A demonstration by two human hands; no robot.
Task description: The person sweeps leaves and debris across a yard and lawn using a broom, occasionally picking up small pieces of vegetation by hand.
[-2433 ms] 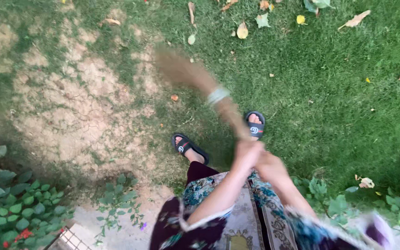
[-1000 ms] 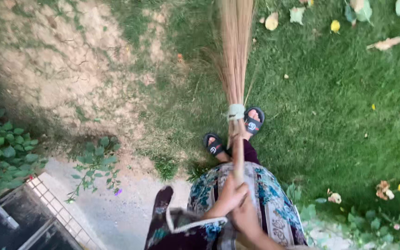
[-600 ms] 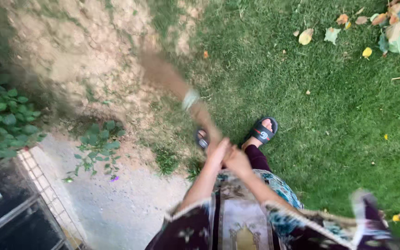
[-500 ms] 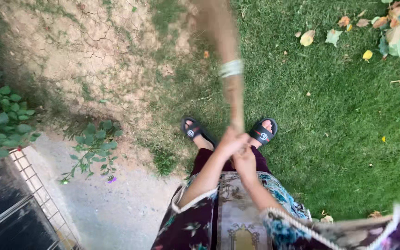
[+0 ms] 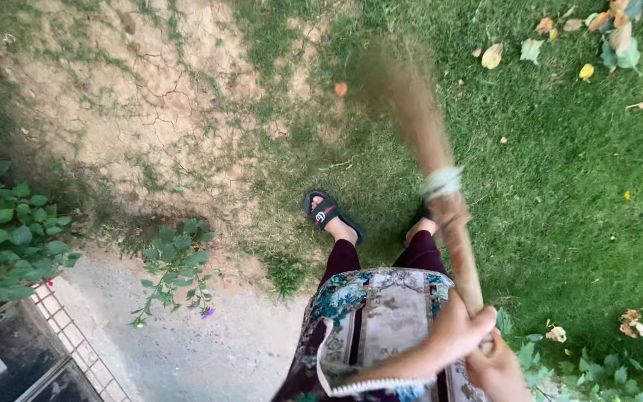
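I hold a straw broom (image 5: pixel 440 201) by its thin handle end with both hands low at the right. My left hand (image 5: pixel 459 333) wraps the handle from the left, and my right hand (image 5: pixel 498 368) grips just below it. The broom slants up and to the left over the grass, its bristles blurred, with a pale band tied around its middle. My feet in black slippers (image 5: pixel 330 216) stand on the lawn under a patterned dress (image 5: pixel 381 313).
Fallen leaves (image 5: pixel 597 37) lie at the top right and a few (image 5: pixel 634 321) at the right edge. A bare cracked dirt patch (image 5: pixel 128 112) fills the upper left. Green plants (image 5: pixel 9 238) and a metal grate (image 5: pixel 53 350) border a concrete strip (image 5: pixel 202 350) at the lower left.
The broom has swung from the left and centre over to the right, and my hands have dropped lower right. My view has shifted slightly; the left foot stands further forward.
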